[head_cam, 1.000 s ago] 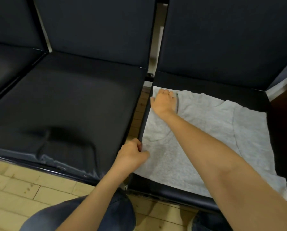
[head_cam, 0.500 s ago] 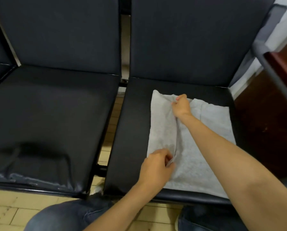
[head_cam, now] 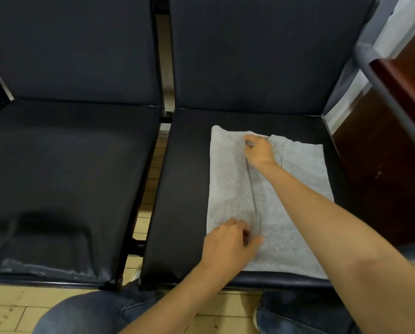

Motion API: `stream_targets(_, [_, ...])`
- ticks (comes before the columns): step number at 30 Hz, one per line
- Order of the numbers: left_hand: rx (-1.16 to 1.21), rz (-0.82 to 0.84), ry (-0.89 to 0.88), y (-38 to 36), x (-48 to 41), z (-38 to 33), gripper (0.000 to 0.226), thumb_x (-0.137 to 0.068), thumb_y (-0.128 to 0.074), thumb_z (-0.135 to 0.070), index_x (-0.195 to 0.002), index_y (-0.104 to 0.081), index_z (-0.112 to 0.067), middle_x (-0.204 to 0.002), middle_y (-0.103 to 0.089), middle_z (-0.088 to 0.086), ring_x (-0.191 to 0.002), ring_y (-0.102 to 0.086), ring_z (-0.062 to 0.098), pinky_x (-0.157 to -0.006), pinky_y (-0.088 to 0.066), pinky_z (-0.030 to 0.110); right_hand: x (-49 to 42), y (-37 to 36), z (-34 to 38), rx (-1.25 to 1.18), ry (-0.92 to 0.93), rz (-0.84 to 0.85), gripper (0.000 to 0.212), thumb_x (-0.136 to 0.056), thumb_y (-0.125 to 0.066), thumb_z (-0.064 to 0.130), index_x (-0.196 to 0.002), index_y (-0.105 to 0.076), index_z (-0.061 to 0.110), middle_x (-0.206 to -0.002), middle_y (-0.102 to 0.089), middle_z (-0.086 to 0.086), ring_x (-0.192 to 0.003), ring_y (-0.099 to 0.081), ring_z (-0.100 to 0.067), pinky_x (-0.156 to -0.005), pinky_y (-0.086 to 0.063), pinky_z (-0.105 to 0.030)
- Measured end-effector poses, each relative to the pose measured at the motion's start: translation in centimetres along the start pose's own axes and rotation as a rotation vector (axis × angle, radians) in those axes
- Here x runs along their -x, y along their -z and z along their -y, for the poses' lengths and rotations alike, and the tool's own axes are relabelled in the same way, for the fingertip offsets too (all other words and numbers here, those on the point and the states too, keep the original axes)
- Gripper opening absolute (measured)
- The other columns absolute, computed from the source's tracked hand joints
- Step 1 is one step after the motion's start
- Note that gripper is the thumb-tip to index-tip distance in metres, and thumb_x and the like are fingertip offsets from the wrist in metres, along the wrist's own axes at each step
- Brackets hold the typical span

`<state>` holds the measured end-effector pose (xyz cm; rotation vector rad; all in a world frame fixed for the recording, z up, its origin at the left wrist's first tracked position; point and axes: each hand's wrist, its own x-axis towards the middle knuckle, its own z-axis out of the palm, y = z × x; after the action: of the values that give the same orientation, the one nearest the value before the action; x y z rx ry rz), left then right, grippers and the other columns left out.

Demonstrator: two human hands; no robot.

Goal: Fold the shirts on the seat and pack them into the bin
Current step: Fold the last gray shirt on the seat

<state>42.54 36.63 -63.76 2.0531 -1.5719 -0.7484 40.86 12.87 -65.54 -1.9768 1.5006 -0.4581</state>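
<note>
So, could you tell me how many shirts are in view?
1: a grey shirt lies on the right-hand seat, left hand and right hand holding its folded edge. Others may lie out of frame.

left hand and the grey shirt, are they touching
Touching. The head view shows the left hand resting on the grey shirt, its thumb and fingers pinching the folded edge near the front of the seat.

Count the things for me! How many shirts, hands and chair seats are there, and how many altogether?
Shirts: 1, the grey shirt.
Hands: 2, the left hand and the right hand, both on the shirt.
Seats: 2 whole ones, the left seat and the right seat; only a sliver of a third shows far left.
Total: 5.
</note>
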Motion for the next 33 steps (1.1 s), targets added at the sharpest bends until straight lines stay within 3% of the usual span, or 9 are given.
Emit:
stream_targets(4, [-0.087,-0.133,-0.113,-0.5,-0.6,-0.5,0.04,-0.095,-0.041,-0.052,-0.104,-0.063,-0.02,-0.098,-0.061,-0.005,-0.085,-0.061,0.016,-0.065,-0.044,0.028,0.8,1.6,-1.9,-0.032,0.016,-0.006,0.039,-0.098,-0.042,0.009,-0.137,-0.048,0.013,-0.142,-0.045,-0.009,-0.129,-0.045,-0.026,-0.102,-0.036,-0.028])
stream_targets(7, [-0.178,-0.223,-0.29,-2.2,-1.0,-1.9,0.032,-0.084,-0.044,-0.037,-0.084,-0.07,-0.019,-0.081,-0.064,-0.005,-0.07,-0.062,0.013,-0.05,-0.046,0.021,1.5,4.0,-4.5,0.046,0.014,-0.009,0.035,-0.096,-0.045,0.008,-0.13,-0.055,0.011,-0.139,-0.05,-0.009,-0.122,-0.051,-0.026,-0.096,-0.038,-0.024])
stream_targets(10, [-0.214,-0.149,-0.459,-5.2,-0.9,-4.5,0.028,-0.076,-0.046,-0.038,-0.077,-0.069,-0.022,-0.075,-0.061,-0.005,-0.071,-0.06,0.015,-0.056,-0.047,0.021,2.2,6.9,-8.1,0.167,-0.041,-0.039,0.035,-0.094,-0.046,0.007,-0.126,-0.06,0.013,-0.137,-0.052,-0.008,-0.125,-0.046,-0.028,-0.099,-0.031,-0.022])
stream_targets(13, [-0.302,-0.07,-0.581,-8.1,-0.6,-5.6,0.026,-0.075,-0.053,-0.045,-0.085,-0.066,-0.025,-0.083,-0.059,-0.006,-0.076,-0.056,0.014,-0.065,-0.045,0.024,2.5,9.8,-10.7,0.25,-0.121,-0.017,0.034,-0.096,-0.045,0.017,-0.126,-0.058,0.023,-0.139,-0.049,-0.008,-0.129,-0.038,-0.029,-0.1,-0.026,-0.026])
stream_targets(18, [-0.319,-0.059,-0.676,-10.2,-0.5,-5.7,0.037,-0.08,-0.047,-0.054,-0.097,-0.064,-0.025,-0.094,-0.056,-0.004,-0.084,-0.051,0.015,-0.072,-0.041,0.027,2.5,11.8,-12.6,0.136,-0.217,0.109,0.034,-0.098,-0.047,0.028,-0.131,-0.055,0.029,-0.151,-0.03,-0.004,-0.137,-0.024,-0.03,-0.112,-0.02,-0.037])
stream_targets(22, [-0.369,-0.034,-0.694,-11.3,-0.5,-8.0,0.033,-0.074,-0.064,-0.054,-0.094,-0.066,-0.029,-0.092,-0.057,-0.007,-0.081,-0.053,0.011,-0.069,-0.048,0.023,1.7,11.8,-12.5,0.027,-0.292,0.103,0.034,-0.099,-0.046,0.028,-0.131,-0.054,0.033,-0.155,-0.017,-0.002,-0.139,-0.018,-0.03,-0.113,-0.02,-0.04])
stream_targets(27, [-0.317,-0.003,-0.607,-12.2,-1.0,-10.7,0.018,-0.066,-0.077,-0.033,-0.08,-0.068,-0.026,-0.073,-0.06,-0.008,-0.058,-0.054,0.008,-0.047,-0.042,0.019,1.3,11.9,-12.5,-0.206,-0.387,0.094,0.036,-0.097,-0.048,0.024,-0.133,-0.054,0.029,-0.149,-0.031,-0.008,-0.129,-0.04,-0.027,-0.105,-0.038,-0.034])
stream_targets(29, [-0.167,-0.033,-0.499,-11.3,-0.9,-11.2,0.015,-0.072,-0.074,-0.025,-0.079,-0.062,-0.019,-0.068,-0.058,-0.005,-0.052,-0.053,0.01,-0.043,-0.038,0.019,1.4,12.3,-12.5,-0.31,-0.405,0.075,0.037,-0.098,-0.047,0.025,-0.135,-0.053,0.022,-0.142,-0.041,-0.005,-0.12,-0.048,-0.024,-0.101,-0.043,-0.033])
stream_targets(33, [0.148,-0.042,-0.256,-8.4,0.3,-10.3,0.012,-0.087,-0.052,-0.024,-0.082,-0.051,-0.013,-0.064,-0.052,-0.001,-0.053,-0.048,0.014,-0.051,-0.036,0.025,1.5,13.2,-10.9,-0.474,-0.379,0.037,0.033,-0.1,-0.045,0.023,-0.13,-0.055,0.013,-0.112,-0.055,-0.001,-0.107,-0.055,-0.02,-0.096,-0.046,-0.034])
